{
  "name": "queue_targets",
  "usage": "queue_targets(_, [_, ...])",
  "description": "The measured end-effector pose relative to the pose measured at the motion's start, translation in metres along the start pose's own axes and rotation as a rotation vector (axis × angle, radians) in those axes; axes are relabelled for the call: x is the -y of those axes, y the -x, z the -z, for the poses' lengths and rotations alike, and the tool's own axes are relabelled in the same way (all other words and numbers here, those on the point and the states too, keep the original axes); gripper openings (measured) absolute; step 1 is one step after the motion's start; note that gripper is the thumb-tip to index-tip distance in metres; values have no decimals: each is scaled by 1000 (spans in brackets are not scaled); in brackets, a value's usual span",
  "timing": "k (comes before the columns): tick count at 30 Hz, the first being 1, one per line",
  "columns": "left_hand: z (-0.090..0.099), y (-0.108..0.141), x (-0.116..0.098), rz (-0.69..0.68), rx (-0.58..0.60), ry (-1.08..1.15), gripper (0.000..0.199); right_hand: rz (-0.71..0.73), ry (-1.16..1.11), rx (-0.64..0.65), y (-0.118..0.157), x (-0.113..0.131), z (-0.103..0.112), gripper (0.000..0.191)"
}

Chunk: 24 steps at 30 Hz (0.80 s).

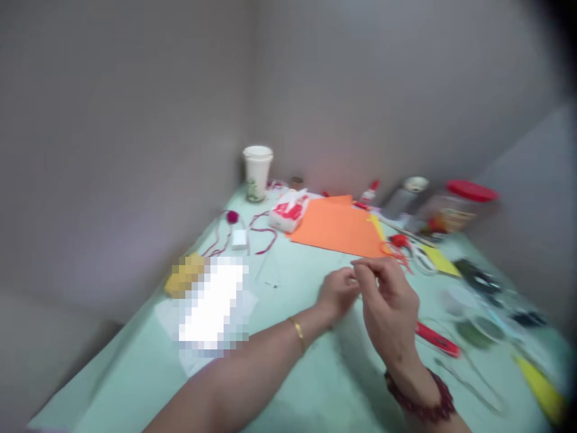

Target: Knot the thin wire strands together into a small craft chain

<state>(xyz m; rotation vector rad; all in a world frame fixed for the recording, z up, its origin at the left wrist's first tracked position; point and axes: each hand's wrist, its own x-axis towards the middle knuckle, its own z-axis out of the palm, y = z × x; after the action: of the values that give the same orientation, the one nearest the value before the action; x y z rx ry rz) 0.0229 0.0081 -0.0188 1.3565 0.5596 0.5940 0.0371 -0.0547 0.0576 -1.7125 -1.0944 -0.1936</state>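
Holding left hand (339, 293) and right hand (391, 310) close together above the table (297, 270), curling fingers perhaps for fine control; being unable to tell any grasp. Having red tool (439, 340) just right, seemingly for reach, and orange sheets (338, 225) lying flat, far side.

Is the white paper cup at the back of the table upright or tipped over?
Upright: the cup stands on its narrower base on the table, its wider rim facing up.
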Motion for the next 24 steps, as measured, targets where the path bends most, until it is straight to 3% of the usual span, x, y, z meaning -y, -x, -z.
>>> queue_targets(2, [-4,-6,3,1,-14,-13,16,-237,-90,-117,-10,-39,17,19])
queue_targets(5, [-7,-9,6,-12,4,-49,19,-453,-270,15,-15,-88,26,24])
queue_targets(7, [-7,-8,6,-18,10,-64,21,-562,-385,59,-13,-106,23,32])
queue_targets(10, [-5,-5,6,-28,4,-88,23,-647,-545,76,-10,-113,18,40])
queue_targets(14, [-5,-4,6,-40,7,-118,24,-652,-551,165,-12,-108,17,28])
queue_targets(24, [-6,3,-6,17,54,-29,20,-646,-711,109,-11,-113,14,15])
